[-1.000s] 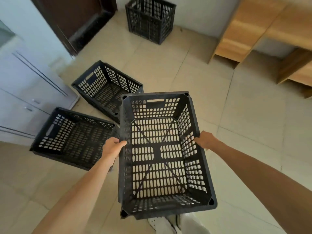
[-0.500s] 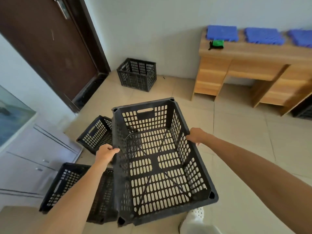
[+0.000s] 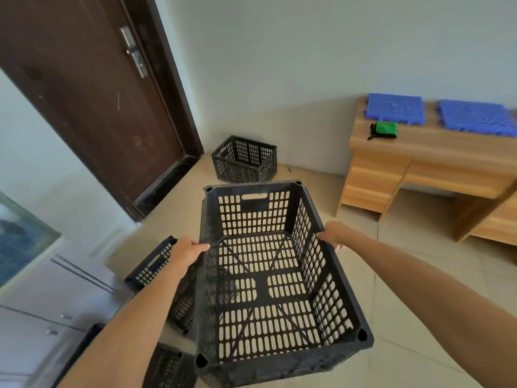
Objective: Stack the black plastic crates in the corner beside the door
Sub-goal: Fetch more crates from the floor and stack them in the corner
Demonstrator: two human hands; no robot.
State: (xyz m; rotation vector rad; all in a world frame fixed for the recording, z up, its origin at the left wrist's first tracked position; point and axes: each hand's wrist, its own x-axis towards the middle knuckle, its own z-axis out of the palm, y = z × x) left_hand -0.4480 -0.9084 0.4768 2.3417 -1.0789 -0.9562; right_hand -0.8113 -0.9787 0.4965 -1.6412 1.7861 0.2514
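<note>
I carry an empty black plastic crate (image 3: 268,289) in front of me, open side up and off the floor. My left hand (image 3: 187,251) grips its left rim and my right hand (image 3: 334,233) grips its right rim. Ahead, a second black crate (image 3: 246,161) stands in the corner next to the dark brown door (image 3: 84,102). Two more black crates lie on the floor at my lower left: the nearer-to-door crate (image 3: 152,268) is partly hidden by my left arm, and the lower crate (image 3: 165,368) shows only an edge.
A grey cabinet (image 3: 42,303) lines the left side. A wooden desk (image 3: 419,175) stands against the right wall with blue plastic mats (image 3: 394,107) and a green object (image 3: 385,127) on it. Beige floor tiles (image 3: 405,303) stretch between me and the corner.
My view has tilted up and moved toward the door corner. The held crate has risen with my hands, and the two floor crates have slid down and left in view.
</note>
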